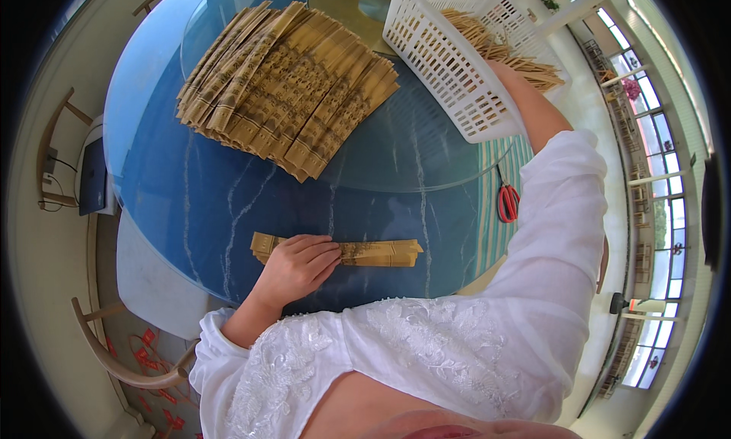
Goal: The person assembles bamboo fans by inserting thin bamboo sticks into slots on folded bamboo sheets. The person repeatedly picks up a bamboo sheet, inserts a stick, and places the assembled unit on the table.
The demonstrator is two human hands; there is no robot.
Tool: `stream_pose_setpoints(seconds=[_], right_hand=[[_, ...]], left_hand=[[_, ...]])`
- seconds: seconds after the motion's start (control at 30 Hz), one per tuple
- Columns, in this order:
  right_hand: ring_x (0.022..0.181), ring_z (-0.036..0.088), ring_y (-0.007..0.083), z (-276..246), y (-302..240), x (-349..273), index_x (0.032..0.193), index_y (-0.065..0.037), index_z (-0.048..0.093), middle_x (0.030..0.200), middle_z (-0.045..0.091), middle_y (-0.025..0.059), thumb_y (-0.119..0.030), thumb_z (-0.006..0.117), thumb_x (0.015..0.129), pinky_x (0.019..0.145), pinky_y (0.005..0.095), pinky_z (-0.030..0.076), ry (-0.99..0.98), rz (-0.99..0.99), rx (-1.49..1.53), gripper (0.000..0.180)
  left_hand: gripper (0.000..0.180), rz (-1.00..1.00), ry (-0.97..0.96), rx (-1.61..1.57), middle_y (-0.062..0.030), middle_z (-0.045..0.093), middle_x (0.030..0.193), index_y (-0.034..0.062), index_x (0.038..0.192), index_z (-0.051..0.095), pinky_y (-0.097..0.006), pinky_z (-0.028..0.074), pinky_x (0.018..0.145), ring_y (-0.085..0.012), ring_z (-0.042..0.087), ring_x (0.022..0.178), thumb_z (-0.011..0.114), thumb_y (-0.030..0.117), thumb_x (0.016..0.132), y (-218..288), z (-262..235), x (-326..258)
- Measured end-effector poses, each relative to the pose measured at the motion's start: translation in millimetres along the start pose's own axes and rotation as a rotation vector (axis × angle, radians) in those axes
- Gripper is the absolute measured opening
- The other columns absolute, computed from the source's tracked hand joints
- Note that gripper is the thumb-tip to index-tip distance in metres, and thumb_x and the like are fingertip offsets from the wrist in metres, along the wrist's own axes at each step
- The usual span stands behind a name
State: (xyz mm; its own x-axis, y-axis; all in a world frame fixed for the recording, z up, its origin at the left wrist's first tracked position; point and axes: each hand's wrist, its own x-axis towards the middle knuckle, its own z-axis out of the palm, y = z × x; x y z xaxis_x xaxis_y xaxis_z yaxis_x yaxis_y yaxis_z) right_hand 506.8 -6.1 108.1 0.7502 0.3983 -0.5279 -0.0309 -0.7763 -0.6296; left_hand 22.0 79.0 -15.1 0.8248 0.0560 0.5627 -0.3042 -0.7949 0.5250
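Note:
In front of me on the blue table lies a small stack of brown paper sleeves [381, 253], printed with dark patterns. My left hand [301, 265] is closed over its left part, fingers together, holding it against the tabletop. At the upper right stands a white plastic basket [457, 66] with slotted walls, holding many thin wooden chopsticks [506, 47]. Reaching to the basket, my right hand [512, 77] is mostly hidden by its wall, so its fingers do not show. A large fanned pile of similar paper sleeves [285, 85] lies farther off, left of the basket.
The round blue table [205, 218] has white veining and a glass turntable [411, 189] on it. Red-handled scissors [508, 201] lie on a striped cloth [491, 233] at the right. Wooden chairs [133, 374] and a dark laptop [92, 176] stand to the left.

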Motion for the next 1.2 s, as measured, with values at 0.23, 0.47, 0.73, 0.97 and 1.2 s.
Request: stream_pose_setpoints(seconds=[0.23, 0.47, 0.73, 0.97, 1.2], right_hand=[[0.077, 0.060, 0.0141, 0.9, 1.6, -0.6, 0.109, -0.004, 0.062, 0.092, 0.065, 0.0076, -0.031, 0.055, 0.087, 0.065, 0.0323, 0.048, 0.021, -0.261, -0.337, 0.036], [0.093, 0.058, 0.0237, -0.2, -14.4, -4.2, 0.113, -0.002, 0.058, 0.105, 0.060, 0.0159, -0.030, 0.049, 0.091, 0.083, 0.0346, 0.045, 0.071, -0.764, -0.918, 0.037], [0.094, 0.053, 0.0326, -6.2, -8.2, 25.9, 0.129, -0.010, 0.044, 0.117, 0.053, 0.0163, -0.020, 0.051, 0.085, 0.084, 0.0395, 0.045, 0.312, -1.209, -1.061, 0.046], [0.087, 0.055, 0.0262, -3.3, -4.1, 21.9, 0.108, -0.003, 0.059, 0.095, 0.059, 0.0139, -0.028, 0.053, 0.088, 0.078, 0.0340, 0.044, 0.021, -0.961, -0.460, 0.033], [0.097, 0.055, 0.0282, -13.2, -29.8, 23.8, 0.103, -0.005, 0.062, 0.105, 0.061, 0.0090, -0.028, 0.059, 0.081, 0.084, 0.0367, 0.041, 0.605, -1.596, -1.296, 0.031]], left_hand=[[0.015, 0.012, 0.000, -0.016, -0.0087, 0.068, 0.089, 0.0017, 0.085, 0.066, -0.035, 0.053, 0.077, -0.0246, 0.066, 0.087, 0.070, 0.005, 0.071, 2.4, 2.5, 0.3], [0.016, 0.009, -0.017, 0.003, -0.0093, 0.067, 0.092, 0.0013, 0.087, 0.065, -0.035, 0.053, 0.076, -0.0244, 0.065, 0.088, 0.069, 0.005, 0.072, 2.2, 1.6, 0.7], [0.016, 0.003, 0.002, 0.035, -0.0100, 0.067, 0.092, 0.0005, 0.087, 0.064, -0.034, 0.053, 0.076, -0.0245, 0.065, 0.088, 0.069, 0.005, 0.072, -1.3, -0.4, 0.4], [0.016, -0.016, -0.005, 0.029, -0.0105, 0.067, 0.092, 0.0009, 0.087, 0.065, -0.034, 0.053, 0.076, -0.0248, 0.065, 0.087, 0.069, 0.005, 0.072, -1.2, -2.5, -0.7], [0.016, 0.003, 0.018, 0.032, -0.0097, 0.066, 0.091, 0.0011, 0.087, 0.065, -0.034, 0.053, 0.076, -0.0244, 0.065, 0.086, 0.069, 0.006, 0.072, -0.9, -1.0, 0.0]])
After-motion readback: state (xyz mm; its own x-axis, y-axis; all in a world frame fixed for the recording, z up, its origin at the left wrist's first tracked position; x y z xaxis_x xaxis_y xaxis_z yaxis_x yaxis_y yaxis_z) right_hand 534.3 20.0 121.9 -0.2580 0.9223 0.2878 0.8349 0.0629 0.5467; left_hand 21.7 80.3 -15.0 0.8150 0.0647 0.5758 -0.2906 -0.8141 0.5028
